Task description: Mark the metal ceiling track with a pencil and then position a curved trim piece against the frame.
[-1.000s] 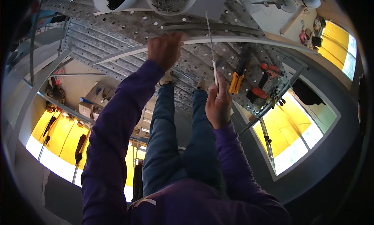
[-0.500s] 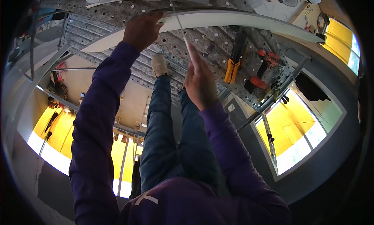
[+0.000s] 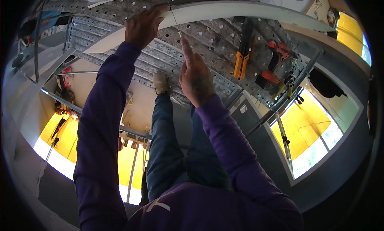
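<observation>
Open decking (image 3: pixel 226 55) separates the right grip (image 3: pixel 197 80) from the yellow-handled tool (image 3: pixel 241 65), while the white strip (image 3: pixel 216 12) crosses ahead.

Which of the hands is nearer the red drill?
Right. The right hand is left of the red drill, with the yellow-black tool between them; the left hand is farther left, at the white strip.

The platform (image 3: pixel 224 57) is perforated grey metal. To the right of the right grip (image 3: pixel 197 78), a black tool (image 3: pixel 243 46) with a yellow handle lies directly on it. Farther right lies a red-and-black cordless drill (image 3: pixel 275 62).
</observation>
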`<state>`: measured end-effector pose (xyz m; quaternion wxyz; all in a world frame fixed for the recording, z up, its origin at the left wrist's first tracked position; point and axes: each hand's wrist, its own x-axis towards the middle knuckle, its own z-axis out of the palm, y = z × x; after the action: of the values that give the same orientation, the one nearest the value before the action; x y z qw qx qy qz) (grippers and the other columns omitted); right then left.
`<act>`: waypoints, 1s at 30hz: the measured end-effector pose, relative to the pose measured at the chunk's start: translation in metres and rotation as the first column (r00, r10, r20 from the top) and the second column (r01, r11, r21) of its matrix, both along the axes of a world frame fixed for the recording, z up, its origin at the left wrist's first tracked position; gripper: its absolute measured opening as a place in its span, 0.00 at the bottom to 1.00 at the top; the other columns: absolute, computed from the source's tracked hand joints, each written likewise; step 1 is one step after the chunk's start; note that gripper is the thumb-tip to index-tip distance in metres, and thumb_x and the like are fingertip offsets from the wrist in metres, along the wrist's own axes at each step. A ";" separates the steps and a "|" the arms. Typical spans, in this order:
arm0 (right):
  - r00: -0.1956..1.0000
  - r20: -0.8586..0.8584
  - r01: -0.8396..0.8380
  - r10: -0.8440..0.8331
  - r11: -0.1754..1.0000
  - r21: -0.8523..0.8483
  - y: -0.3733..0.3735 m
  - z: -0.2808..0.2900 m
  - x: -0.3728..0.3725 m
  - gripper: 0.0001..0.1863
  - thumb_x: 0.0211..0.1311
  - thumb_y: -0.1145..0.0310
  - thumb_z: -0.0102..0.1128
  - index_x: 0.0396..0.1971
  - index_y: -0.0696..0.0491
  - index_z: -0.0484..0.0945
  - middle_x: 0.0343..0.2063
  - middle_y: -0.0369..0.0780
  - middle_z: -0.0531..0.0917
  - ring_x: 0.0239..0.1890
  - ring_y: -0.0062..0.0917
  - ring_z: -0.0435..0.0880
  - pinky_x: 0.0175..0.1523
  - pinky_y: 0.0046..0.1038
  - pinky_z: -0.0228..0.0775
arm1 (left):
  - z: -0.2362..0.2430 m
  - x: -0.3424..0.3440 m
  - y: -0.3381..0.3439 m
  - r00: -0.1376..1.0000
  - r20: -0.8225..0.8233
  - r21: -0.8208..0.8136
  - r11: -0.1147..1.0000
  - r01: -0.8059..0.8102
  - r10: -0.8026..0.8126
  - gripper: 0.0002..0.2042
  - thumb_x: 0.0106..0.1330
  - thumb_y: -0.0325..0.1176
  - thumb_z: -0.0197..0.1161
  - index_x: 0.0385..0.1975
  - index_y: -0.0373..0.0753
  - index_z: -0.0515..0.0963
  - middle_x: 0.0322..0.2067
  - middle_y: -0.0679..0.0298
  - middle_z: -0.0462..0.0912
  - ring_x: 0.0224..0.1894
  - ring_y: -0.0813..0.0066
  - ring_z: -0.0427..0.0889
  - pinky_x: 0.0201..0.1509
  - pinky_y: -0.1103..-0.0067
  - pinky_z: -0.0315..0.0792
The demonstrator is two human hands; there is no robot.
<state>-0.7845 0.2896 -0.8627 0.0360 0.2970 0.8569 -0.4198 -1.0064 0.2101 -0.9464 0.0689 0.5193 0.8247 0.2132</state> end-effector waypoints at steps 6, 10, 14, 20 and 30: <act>0.999 0.035 -0.003 0.002 1.000 0.027 -0.025 0.035 0.023 0.39 0.62 0.83 0.53 0.74 0.50 0.55 0.36 0.51 0.80 0.34 0.43 0.83 0.41 0.43 0.78 | -0.002 -0.005 -0.009 0.998 -0.062 0.068 0.997 -0.026 0.030 0.15 0.65 0.34 0.66 0.52 0.52 0.78 0.46 0.68 0.86 0.46 0.64 0.86 0.46 0.71 0.81; 0.991 0.136 -0.025 0.016 0.997 0.066 -0.039 0.036 0.011 0.39 0.62 0.82 0.53 0.74 0.51 0.55 0.34 0.51 0.80 0.33 0.45 0.83 0.42 0.43 0.78 | 0.000 -0.002 -0.026 0.998 -0.041 0.055 0.998 -0.037 0.039 0.15 0.65 0.34 0.66 0.52 0.51 0.78 0.47 0.68 0.86 0.47 0.64 0.86 0.47 0.71 0.81; 0.996 0.086 -0.001 -0.012 0.989 0.150 -0.022 -0.011 -0.065 0.37 0.61 0.80 0.54 0.73 0.52 0.57 0.32 0.51 0.82 0.34 0.46 0.83 0.42 0.45 0.78 | 0.000 -0.005 -0.022 0.997 0.003 0.061 0.995 -0.077 0.077 0.15 0.64 0.36 0.67 0.51 0.50 0.78 0.47 0.64 0.86 0.47 0.60 0.86 0.47 0.67 0.81; 0.997 0.068 0.014 -0.028 0.980 0.200 -0.027 -0.009 -0.075 0.37 0.62 0.80 0.54 0.72 0.51 0.58 0.33 0.52 0.82 0.36 0.45 0.84 0.43 0.44 0.78 | 0.018 -0.020 -0.014 0.993 -0.006 -0.331 0.937 -0.110 0.115 0.14 0.61 0.39 0.69 0.44 0.45 0.78 0.39 0.55 0.86 0.45 0.52 0.86 0.44 0.59 0.79; 0.987 0.158 0.007 -0.028 0.992 0.128 -0.031 0.013 -0.059 0.37 0.64 0.80 0.54 0.73 0.50 0.57 0.31 0.51 0.81 0.33 0.42 0.84 0.40 0.43 0.78 | 0.019 -0.025 -0.006 0.987 -0.005 -0.387 0.910 -0.151 0.162 0.14 0.59 0.39 0.69 0.44 0.46 0.80 0.35 0.53 0.87 0.41 0.49 0.86 0.44 0.55 0.78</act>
<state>-0.8439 0.2589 -0.8495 0.0819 0.3390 0.8735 -0.3397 -1.0316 0.2039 -0.9278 0.1638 0.4249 0.8884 0.0586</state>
